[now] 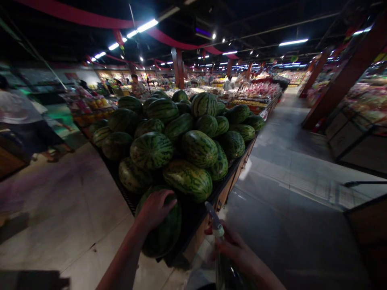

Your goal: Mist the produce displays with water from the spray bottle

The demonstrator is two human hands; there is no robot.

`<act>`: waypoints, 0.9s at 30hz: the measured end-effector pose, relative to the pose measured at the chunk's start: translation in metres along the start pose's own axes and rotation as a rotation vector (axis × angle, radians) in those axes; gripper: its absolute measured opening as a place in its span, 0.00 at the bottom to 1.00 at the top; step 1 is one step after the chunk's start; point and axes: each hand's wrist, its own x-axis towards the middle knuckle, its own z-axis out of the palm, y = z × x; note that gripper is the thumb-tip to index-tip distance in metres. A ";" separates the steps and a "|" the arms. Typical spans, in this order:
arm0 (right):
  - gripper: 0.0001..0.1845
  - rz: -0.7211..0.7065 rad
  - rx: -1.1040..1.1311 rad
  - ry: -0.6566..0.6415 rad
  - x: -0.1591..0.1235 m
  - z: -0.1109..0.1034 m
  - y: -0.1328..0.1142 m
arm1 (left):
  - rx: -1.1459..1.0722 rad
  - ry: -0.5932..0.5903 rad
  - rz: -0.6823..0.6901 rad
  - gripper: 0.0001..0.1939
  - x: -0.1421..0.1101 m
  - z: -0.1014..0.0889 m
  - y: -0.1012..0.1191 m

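Left hand (155, 209) is cupped over a striped watermelon (161, 231) at lower centre; grip cannot be told. Right hand (234, 249), lower right, has fingers closed round a glass bottle (225, 266). Watermelon heap (178, 141) is stacked beyond, on a wooden stall (232, 181).

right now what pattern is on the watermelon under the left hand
The watermelon: dark green with lighter stripes, best in the head view.

Head camera, looking forward and down from above the hands

The single worn view faced along a stacked watermelon display (178, 141), close over the left hand (155, 211) and right hand (232, 249) at the frame's bottom edge, with the market aisle (287, 169) and far stalls (254, 94) spreading wide beyond.
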 end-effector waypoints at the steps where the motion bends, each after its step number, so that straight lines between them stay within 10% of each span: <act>1: 0.32 -0.007 0.012 0.053 -0.006 -0.006 0.001 | 0.004 -0.001 0.002 0.25 0.000 0.000 0.000; 5: 0.35 0.009 0.050 0.112 -0.020 -0.017 0.003 | 0.022 -0.010 0.013 0.26 0.001 -0.001 0.002; 15: 0.32 0.004 0.022 -0.296 0.006 -0.004 0.001 | 0.010 -0.026 -0.005 0.29 0.002 -0.001 -0.002; 27: 0.33 -0.034 0.093 -0.165 0.014 -0.039 -0.008 | -0.003 0.032 -0.017 0.26 0.001 0.004 -0.005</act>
